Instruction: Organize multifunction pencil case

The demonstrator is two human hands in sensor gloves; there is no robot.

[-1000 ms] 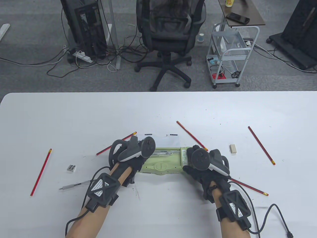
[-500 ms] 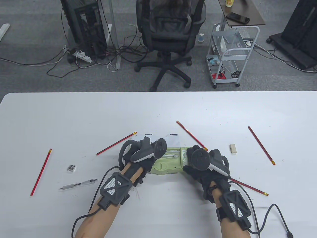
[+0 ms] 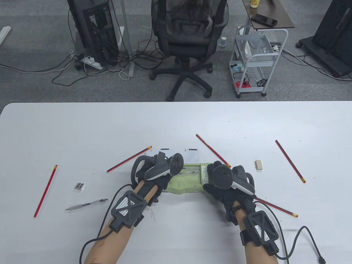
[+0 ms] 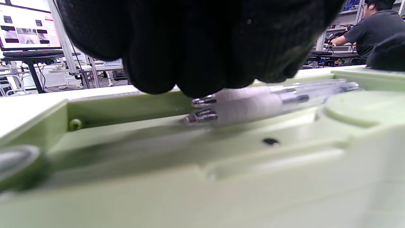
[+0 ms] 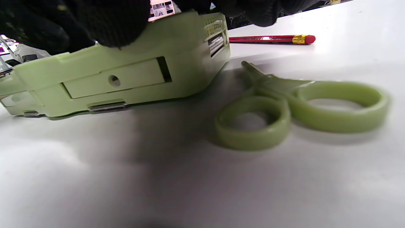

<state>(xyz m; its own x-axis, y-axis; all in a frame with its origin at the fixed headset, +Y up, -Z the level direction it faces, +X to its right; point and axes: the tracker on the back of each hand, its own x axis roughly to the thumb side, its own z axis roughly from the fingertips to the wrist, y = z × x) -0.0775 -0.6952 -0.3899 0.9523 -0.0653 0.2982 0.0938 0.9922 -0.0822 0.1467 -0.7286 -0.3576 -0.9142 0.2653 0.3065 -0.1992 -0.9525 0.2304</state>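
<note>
A pale green pencil case [image 3: 185, 184] lies open near the table's front edge, with two clear pens [image 4: 253, 106] in its tray. My left hand [image 3: 155, 172] hangs over the case's left half. Its gloved fingertips [image 4: 193, 69] bunch above the pens' metal tips, and whether they pinch a pen is hidden. My right hand [image 3: 217, 178] grips the case's right end, fingers [image 5: 104, 25] curled over the top edge. Green scissors [image 5: 300, 107] lie on the table beside that end, hidden under the hand in the table view.
Red pencils lie scattered at the left [image 3: 45, 191], behind the case [image 3: 129, 159] [image 3: 213, 150], and at the right [image 3: 290, 161] [image 3: 277, 206]. A clear pen [image 3: 86, 205], a metal sharpener [image 3: 79, 186] and a white eraser [image 3: 258, 165] also lie loose. A glove cable [image 3: 308, 239] trails at front right.
My left hand has shifted right along the case, uncovering the loose pen on the table, and has held still for the last half second. The right hand has not moved.
</note>
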